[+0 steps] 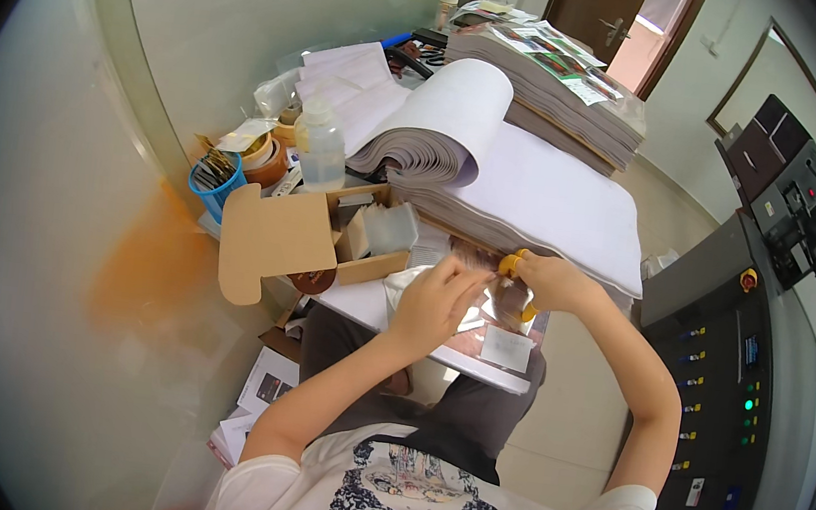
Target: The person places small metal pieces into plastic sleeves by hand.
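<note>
My right hand point(556, 282) is closed round a pair of yellow-handled scissors point(511, 265), as far as their shape shows; the blades are hard to make out. Close by on the left, my left hand point(438, 304) has its fingers bent together in a pinch, and what lies between them is too small to name. Beneath both hands is glossy clear plastic film point(497, 311) on the table's near end. A small white paper slip point(507, 349) lies near the front edge. Next to my left hand stands an open cardboard box point(371, 269) with clear plastic sleeves point(391, 230) inside.
Behind my hands is a thick stack of white sheets point(556, 196), bearing a large curled roll point(443, 128). A translucent bottle point(320, 149) and a blue basket point(218, 183) stand at the left. A dark control cabinet point(715, 391) rises on my right.
</note>
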Tool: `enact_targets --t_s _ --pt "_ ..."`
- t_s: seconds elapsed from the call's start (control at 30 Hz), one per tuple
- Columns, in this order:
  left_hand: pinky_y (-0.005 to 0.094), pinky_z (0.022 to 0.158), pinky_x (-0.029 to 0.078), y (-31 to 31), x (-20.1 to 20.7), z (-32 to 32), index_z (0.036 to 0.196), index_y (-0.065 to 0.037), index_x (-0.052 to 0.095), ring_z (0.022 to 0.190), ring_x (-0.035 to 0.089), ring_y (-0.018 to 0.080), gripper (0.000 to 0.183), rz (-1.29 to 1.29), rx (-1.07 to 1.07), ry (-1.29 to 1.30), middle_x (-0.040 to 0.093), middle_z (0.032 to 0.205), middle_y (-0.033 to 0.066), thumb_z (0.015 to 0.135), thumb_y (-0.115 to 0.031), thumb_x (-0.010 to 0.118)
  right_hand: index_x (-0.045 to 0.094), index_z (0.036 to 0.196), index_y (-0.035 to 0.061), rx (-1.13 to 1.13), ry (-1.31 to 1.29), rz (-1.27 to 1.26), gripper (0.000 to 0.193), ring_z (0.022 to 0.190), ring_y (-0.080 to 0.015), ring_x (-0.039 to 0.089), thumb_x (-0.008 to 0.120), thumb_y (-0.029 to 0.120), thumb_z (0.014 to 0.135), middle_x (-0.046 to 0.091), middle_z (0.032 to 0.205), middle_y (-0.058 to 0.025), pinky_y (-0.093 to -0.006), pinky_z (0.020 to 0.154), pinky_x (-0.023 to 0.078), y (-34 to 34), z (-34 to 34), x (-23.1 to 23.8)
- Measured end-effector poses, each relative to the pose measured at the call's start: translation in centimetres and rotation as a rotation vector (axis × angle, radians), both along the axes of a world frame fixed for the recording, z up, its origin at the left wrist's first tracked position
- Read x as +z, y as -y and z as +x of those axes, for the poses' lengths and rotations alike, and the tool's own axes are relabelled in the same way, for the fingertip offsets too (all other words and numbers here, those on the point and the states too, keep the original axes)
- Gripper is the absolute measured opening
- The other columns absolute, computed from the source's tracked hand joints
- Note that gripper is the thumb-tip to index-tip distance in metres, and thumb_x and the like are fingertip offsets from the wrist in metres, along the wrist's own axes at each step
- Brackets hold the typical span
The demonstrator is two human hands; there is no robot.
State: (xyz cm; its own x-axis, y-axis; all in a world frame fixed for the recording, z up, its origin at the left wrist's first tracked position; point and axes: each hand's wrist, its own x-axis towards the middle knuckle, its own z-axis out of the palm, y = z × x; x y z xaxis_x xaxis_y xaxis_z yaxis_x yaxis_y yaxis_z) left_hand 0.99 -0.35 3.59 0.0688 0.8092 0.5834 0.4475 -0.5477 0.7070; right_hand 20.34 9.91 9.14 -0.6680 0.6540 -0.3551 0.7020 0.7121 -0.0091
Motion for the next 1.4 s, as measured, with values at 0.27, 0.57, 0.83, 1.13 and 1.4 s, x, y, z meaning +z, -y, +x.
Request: enact_targets --t_s 0.27,0.57,0.83,1.13,1.4 --pt "0.0362 0.078 0.036 -5.1 -1.1 0.9 0.094 0.000 0.058 0.091 0.046 0.0267 0.026 0.066 0.178 -0.748 0.049 0.089 0.0119 0.074 -0.016 0.062 0.053 0.108 0.0040 0.065 -0.066 -0.027 0.051 0.094 -0.0278 0.058 0.069 0.002 0.060 0.052 0.106 -0.0086 -0.0353 0.073 0.050 1.3 -0.1 0.3" --pt "0.0405 0.086 0.032 -1.0 -1.3 1.7 0.119 0.003 0.047 0.103 0.041 0.0285 0.071 -0.060 0.210 -0.751 0.047 0.110 0.0151 0.070 -0.044 0.067 0.052 0.105 0.0044 0.036 0.032 0.005 0.053 0.096 -0.0311 0.056 0.073 0.003 0.057 0.050 0.101 -0.0129 -0.0387 0.076 0.047 -0.1 0.5 -1.1" --pt "0.0499 0.105 0.019 -0.4 -1.9 2.1 0.136 0.003 0.026 0.124 0.030 0.0358 0.096 0.029 0.180 -0.630 0.034 0.131 0.0224 0.069 -0.051 0.067 0.057 0.093 0.0020 -0.067 -0.057 0.029 0.031 0.093 -0.0327 0.056 0.066 0.002 0.063 0.057 0.095 -0.0112 -0.0394 0.074 0.049 1.1 1.3 -0.6" --pt "0.0388 0.091 0.040 -2.3 -2.4 9.1 0.138 0.008 0.013 0.108 0.044 0.0365 0.098 0.020 0.093 -0.459 0.040 0.119 0.0269 0.068 -0.025 0.073 0.059 0.093 0.0037 0.147 -0.124 0.370 0.039 0.091 -0.0225 0.048 0.075 0.014 0.058 0.059 0.090 -0.0050 -0.0303 0.082 0.036 2.3 2.5 -0.9" --pt "0.0346 0.074 0.042 -3.4 -2.4 10.7 0.138 0.009 0.015 0.088 0.048 0.0271 0.096 -0.018 0.235 -0.675 0.051 0.092 0.0155 0.068 -0.022 0.072 0.055 0.102 -0.0007 0.110 -0.302 0.296 0.049 0.092 -0.0292 0.049 0.074 0.013 0.059 0.059 0.095 -0.0107 -0.0361 0.084 0.041 2.2 3.8 -1.4"
